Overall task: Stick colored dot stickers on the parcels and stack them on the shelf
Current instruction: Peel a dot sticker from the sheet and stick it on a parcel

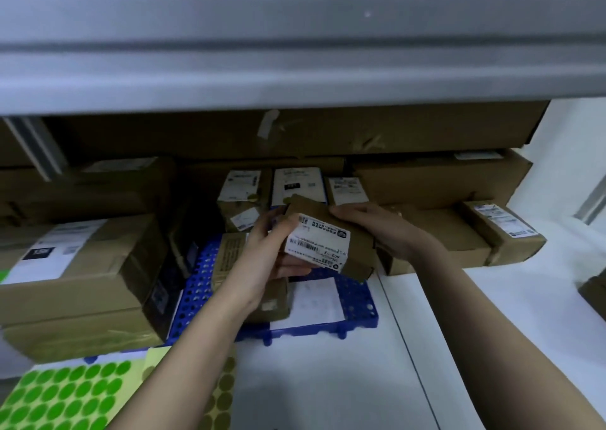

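Observation:
A small brown cardboard parcel (331, 242) with a white barcode label is held in mid-air between both hands. My left hand (272, 252) grips its left end, thumb on top and fingers curled underneath. My right hand (383, 229) grips its far right edge. Behind it, three small labelled parcels (239, 197) stand in a row under the grey shelf (295, 69). A green dot sticker sheet (65, 397) lies at the bottom left, and a gold dot sheet (223, 393) shows beside my left forearm.
Large brown boxes (78, 275) are stacked at the left. More boxes (439, 180) stand at the back and right. A blue perforated pallet (357, 311) on the white floor carries another small parcel (272, 298) and a white paper. A box corner (595, 292) shows at the right edge.

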Demonstrator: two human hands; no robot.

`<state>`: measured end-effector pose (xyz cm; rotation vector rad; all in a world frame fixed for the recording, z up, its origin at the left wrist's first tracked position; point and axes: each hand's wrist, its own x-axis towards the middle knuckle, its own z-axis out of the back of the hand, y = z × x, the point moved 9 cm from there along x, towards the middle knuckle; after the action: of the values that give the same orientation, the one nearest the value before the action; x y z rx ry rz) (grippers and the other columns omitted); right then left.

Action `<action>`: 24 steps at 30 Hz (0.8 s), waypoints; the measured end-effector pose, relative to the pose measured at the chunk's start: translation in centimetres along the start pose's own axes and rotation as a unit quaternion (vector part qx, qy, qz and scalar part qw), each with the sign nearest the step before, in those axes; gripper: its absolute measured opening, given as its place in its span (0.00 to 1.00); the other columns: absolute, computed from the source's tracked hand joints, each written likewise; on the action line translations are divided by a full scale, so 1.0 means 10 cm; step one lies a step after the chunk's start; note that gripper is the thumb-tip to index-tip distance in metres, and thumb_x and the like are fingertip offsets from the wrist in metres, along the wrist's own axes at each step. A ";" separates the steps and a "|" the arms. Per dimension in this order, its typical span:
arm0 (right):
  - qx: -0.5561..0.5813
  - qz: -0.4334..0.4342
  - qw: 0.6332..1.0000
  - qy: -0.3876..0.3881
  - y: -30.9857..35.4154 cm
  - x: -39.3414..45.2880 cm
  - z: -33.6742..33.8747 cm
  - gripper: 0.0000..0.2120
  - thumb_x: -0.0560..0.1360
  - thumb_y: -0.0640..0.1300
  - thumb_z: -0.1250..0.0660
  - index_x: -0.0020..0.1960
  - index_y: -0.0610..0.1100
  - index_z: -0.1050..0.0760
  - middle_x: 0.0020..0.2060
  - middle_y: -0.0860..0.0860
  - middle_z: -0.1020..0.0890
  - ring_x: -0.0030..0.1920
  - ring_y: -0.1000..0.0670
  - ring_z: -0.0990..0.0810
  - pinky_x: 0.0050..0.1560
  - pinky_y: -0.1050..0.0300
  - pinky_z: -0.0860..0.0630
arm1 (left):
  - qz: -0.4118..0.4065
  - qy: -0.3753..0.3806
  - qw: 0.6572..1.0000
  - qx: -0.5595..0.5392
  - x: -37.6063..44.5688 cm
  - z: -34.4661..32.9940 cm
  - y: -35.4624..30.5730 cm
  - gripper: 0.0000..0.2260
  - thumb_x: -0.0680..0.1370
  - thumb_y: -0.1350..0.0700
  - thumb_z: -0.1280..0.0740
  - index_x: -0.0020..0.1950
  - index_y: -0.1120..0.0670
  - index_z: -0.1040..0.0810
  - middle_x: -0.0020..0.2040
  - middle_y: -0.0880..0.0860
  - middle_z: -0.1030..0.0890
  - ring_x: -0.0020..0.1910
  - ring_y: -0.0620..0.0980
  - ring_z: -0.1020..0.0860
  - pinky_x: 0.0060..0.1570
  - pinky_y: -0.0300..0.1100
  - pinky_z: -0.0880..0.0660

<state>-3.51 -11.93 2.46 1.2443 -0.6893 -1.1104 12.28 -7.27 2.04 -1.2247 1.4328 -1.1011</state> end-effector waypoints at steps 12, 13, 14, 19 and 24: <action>0.316 -0.002 0.909 -0.271 -0.44 -0.17 -0.35 0.18 0.81 0.53 0.42 0.68 0.49 0.33 0.58 0.47 0.21 0.55 0.47 0.21 0.54 0.49 0.20 | 0.026 0.029 0.995 0.095 -0.19 0.01 0.10 0.20 0.75 0.47 0.33 0.65 0.48 0.33 0.54 0.52 0.19 0.45 0.47 0.16 0.44 0.41 0.19; 0.320 0.002 0.907 -0.273 -0.46 -0.19 -0.42 0.20 0.81 0.53 0.42 0.71 0.51 0.36 0.60 0.48 0.22 0.57 0.46 0.22 0.58 0.47 0.22 | 0.027 0.022 0.994 0.103 -0.19 0.03 0.12 0.19 0.75 0.49 0.32 0.63 0.49 0.32 0.54 0.52 0.19 0.44 0.46 0.16 0.42 0.39 0.19; 0.326 0.007 0.906 -0.270 -0.47 -0.22 -0.48 0.22 0.80 0.53 0.42 0.73 0.53 0.39 0.61 0.48 0.23 0.59 0.46 0.22 0.61 0.45 0.24 | 0.024 0.010 0.994 0.108 -0.18 0.07 0.12 0.18 0.75 0.50 0.31 0.62 0.50 0.31 0.53 0.52 0.19 0.43 0.45 0.16 0.40 0.38 0.19; 0.312 0.054 0.915 -0.252 -0.44 -0.36 -0.57 0.26 0.80 0.49 0.39 0.73 0.54 0.45 0.58 0.54 0.25 0.58 0.49 0.22 0.51 0.54 0.20 | 0.007 -0.018 0.993 0.115 -0.14 0.35 0.04 0.14 0.75 0.56 0.31 0.60 0.55 0.26 0.51 0.55 0.18 0.39 0.46 0.16 0.41 0.40 0.19; 0.201 0.080 0.927 -0.305 -0.26 -0.50 -0.26 0.27 0.81 0.51 0.42 0.76 0.53 0.49 0.55 0.57 0.28 0.58 0.51 0.25 0.49 0.59 0.23 | -0.019 -0.009 0.991 0.133 -0.15 0.53 -0.13 0.16 0.75 0.57 0.31 0.61 0.56 0.26 0.47 0.54 0.18 0.38 0.44 0.17 0.37 0.35 0.20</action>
<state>-3.68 -6.18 0.07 1.1438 -1.5274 -1.2650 17.84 -6.26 2.47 -1.0712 1.2086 -1.2586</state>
